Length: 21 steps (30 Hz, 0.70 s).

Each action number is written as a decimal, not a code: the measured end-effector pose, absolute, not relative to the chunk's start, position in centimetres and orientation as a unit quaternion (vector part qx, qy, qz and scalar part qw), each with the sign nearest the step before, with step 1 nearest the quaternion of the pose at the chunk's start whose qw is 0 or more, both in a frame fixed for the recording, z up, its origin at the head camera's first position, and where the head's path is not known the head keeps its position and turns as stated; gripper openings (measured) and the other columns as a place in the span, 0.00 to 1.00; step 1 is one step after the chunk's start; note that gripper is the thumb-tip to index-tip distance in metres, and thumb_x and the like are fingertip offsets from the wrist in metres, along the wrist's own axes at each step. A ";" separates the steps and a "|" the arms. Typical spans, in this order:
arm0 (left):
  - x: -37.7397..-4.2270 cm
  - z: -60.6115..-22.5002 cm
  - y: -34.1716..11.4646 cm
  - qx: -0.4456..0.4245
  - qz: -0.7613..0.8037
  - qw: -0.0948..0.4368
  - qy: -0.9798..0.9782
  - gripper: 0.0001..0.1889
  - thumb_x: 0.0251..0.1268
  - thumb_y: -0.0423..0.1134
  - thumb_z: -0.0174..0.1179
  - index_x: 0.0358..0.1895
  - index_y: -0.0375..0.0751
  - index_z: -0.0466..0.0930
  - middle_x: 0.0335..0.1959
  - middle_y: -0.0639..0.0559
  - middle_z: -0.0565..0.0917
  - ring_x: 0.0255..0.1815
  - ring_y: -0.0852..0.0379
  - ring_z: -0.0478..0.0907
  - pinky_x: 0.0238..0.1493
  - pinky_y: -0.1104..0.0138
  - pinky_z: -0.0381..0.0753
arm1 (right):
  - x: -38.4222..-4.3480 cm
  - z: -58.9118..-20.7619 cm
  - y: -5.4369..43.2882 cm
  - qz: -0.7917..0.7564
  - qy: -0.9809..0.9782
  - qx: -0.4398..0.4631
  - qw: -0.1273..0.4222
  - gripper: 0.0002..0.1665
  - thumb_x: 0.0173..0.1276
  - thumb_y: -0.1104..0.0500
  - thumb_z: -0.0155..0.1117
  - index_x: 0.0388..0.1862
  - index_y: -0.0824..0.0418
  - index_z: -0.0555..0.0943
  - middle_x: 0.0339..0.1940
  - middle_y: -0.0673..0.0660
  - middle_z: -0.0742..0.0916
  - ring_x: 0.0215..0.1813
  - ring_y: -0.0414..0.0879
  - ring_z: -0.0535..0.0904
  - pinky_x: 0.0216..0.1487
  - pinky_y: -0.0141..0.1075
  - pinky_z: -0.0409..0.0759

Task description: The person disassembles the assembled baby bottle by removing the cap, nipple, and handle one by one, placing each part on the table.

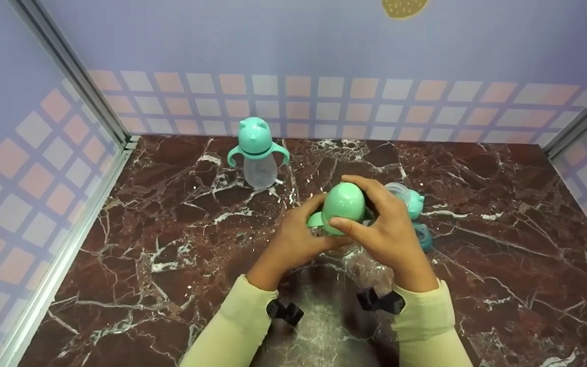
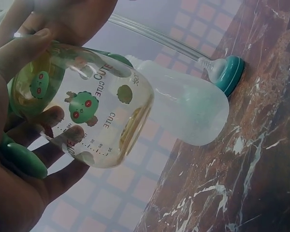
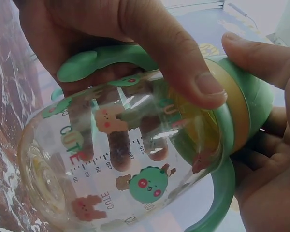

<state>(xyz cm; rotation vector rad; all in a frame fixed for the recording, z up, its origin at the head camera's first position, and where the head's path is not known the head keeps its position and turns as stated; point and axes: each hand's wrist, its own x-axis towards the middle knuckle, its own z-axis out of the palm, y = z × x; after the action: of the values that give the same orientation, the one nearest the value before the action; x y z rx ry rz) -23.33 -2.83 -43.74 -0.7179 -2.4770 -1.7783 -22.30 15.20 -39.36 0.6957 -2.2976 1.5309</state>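
Both hands hold a clear baby bottle (image 3: 135,159) with green side handles, a yellow ring and small printed cartoon figures. My left hand (image 1: 291,237) grips its transparent body, thumb on the near side and fingers spread around the far side. A rounded green cap (image 1: 345,201) covers the top end, and my right hand (image 1: 393,227) holds it between thumb and fingers. In the left wrist view the bottle's base points to the right, toward a frosted bottle (image 2: 193,108) beyond it.
Back left stands another bottle (image 1: 260,171) with a turquoise animal-shaped cap and two handles. Just right of my right hand lie a turquoise animal-shaped cap (image 1: 416,205) and a teal collar (image 1: 423,237) with a clear nipple. A tiled-pattern wall (image 1: 324,107) borders the marbled table (image 1: 502,265).
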 end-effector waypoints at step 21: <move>-23.3 -43.6 -3.8 -0.293 -0.572 -0.042 -0.765 0.37 0.44 0.52 0.77 0.62 0.58 0.74 0.50 0.59 0.83 0.48 0.60 0.80 0.51 0.64 0.81 | -21.9 -39.0 16.7 0.558 -0.754 0.337 0.083 0.37 0.51 0.67 0.76 0.62 0.60 0.76 0.53 0.56 0.84 0.48 0.47 0.82 0.48 0.35 0.83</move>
<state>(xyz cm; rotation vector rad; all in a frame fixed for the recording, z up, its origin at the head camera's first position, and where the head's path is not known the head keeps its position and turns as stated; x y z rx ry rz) -23.35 -3.80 -43.62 -0.9464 -2.4684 -1.8468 -21.91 16.74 -38.99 1.0052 -2.2507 1.6646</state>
